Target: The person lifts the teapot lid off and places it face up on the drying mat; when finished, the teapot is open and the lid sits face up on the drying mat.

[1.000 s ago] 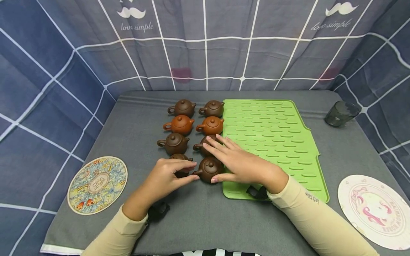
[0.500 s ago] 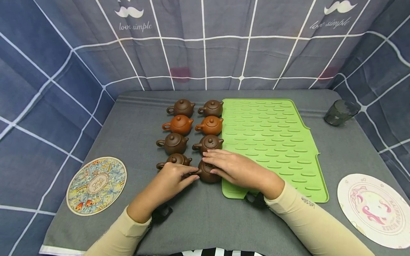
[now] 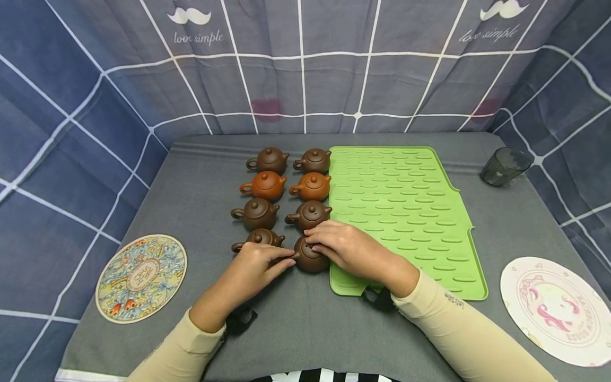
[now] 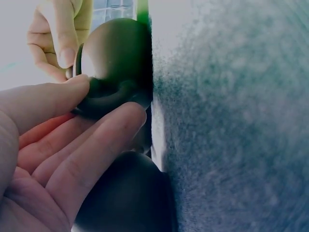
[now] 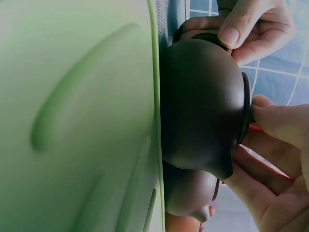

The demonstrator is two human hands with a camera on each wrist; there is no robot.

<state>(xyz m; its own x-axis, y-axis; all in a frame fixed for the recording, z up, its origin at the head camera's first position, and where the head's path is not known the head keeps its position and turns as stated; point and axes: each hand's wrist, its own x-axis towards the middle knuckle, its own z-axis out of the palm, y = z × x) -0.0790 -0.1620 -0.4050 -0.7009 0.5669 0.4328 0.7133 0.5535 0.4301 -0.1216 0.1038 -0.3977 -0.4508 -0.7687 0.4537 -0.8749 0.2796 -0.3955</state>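
A dark brown teapot stands at the front of the right-hand column of teapots, by the green mat's edge. My left hand pinches its handle between thumb and fingers. From the other side, my right hand reaches over its top and pinches the lid's small knob. The spout points toward the mat side. Behind it in the same column is another brown teapot. Just left, partly hidden by my left hand, sits a further brown teapot.
More teapots stand in two columns, with orange ones among them. The green mat lies to the right. A patterned round mat is at left, a white round mat at right. A dark glass stands far right.
My right hand, spread across the two front right teapots a second ago, has drawn its fingers in onto the front teapot's lid. The left hand has stayed at the handle.
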